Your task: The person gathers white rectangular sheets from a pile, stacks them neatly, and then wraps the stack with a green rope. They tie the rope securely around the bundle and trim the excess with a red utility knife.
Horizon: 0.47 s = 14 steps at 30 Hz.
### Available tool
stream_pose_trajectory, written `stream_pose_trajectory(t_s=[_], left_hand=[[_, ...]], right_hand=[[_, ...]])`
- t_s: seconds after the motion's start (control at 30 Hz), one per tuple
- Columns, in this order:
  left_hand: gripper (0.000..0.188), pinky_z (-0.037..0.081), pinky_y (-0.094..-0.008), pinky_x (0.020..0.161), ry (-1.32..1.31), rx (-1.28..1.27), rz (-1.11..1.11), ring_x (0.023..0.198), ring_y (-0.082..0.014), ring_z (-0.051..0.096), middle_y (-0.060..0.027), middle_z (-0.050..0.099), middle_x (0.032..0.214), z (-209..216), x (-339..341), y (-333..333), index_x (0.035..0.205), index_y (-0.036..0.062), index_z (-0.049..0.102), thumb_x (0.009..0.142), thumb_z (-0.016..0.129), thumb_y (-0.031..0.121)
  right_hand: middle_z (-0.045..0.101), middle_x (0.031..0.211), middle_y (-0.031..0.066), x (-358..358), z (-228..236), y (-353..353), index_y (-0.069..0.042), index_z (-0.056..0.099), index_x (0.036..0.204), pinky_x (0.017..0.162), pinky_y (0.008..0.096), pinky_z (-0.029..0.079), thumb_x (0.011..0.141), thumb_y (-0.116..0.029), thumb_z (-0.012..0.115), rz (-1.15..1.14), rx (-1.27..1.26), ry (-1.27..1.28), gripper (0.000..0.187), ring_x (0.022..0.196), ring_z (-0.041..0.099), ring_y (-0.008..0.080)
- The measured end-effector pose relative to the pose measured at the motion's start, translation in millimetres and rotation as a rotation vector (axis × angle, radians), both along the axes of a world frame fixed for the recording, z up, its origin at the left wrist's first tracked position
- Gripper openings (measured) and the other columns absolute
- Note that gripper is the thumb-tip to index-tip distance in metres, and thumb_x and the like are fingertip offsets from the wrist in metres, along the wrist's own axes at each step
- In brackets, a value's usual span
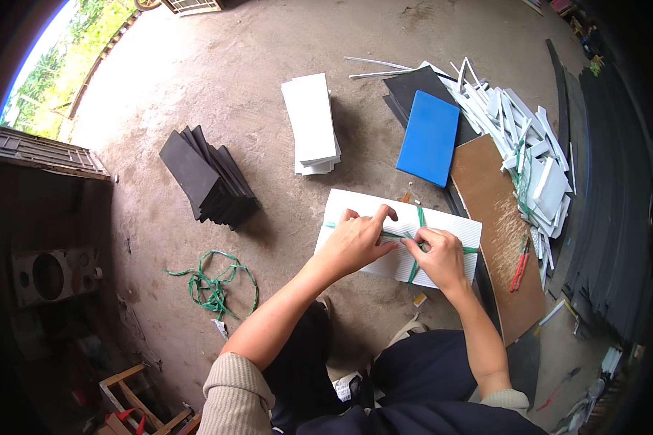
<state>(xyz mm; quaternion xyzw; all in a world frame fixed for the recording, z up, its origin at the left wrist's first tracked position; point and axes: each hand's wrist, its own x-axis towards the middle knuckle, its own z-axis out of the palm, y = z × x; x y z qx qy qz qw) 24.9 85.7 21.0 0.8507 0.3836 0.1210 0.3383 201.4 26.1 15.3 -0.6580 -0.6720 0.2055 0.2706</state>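
Observation:
A stack of white ribbed sheets (450,226) lies on the floor in front of me, with green twine (421,215) crossing it both ways. Over its left half is my left hand (357,238), thumb and index finger apart, the index finger bent. A green strand passes below this hand, and I see no grip on it. My right hand (440,255) is at the crossing of the twine, thumb and fingertips pinched on a strand. The knot itself is mostly hidden by my fingers.
Black sheets (203,177) and white sheets (310,123) stand in piles beyond. Loose green twine (218,286) lies left. To the right are a blue sheet (429,138), a brown board (490,188) with red-handled scissors (519,268), and white offcuts (548,185).

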Motion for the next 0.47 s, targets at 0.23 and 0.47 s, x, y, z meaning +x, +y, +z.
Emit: stream_pose_trajectory(t_s=[0.23,0.47], left_hand=[[0.044,0.029,-0.0412,0.098,-0.266,0.174,0.237,0.11,-0.0296,0.035,-0.0083,0.043,0.113,35,-14,8,0.104,0.0125,0.056,0.062,0.066,0.004],[0.065,0.021,-0.0426,0.102,-0.347,-0.053,0.593,0.124,-0.0326,0.023,-0.014,0.03,0.132,171,-80,-25,0.126,0.0115,0.04,0.068,0.068,0.018]], right_hand=[[0.049,0.054,0.0081,-29,69,18,-0.001,0.055,0.063,0.048,0.0322,0.036,0.072,-0.016,0.067,-0.269,-0.026,0.127,0.02,0.05,0.047,0.0201],[0.058,0.061,0.0084,-24,251,6,0.004,0.056,0.068,0.049,0.0267,0.037,0.079,-0.013,0.06,-0.412,-0.244,0.275,0.021,0.051,0.05,0.0121]])
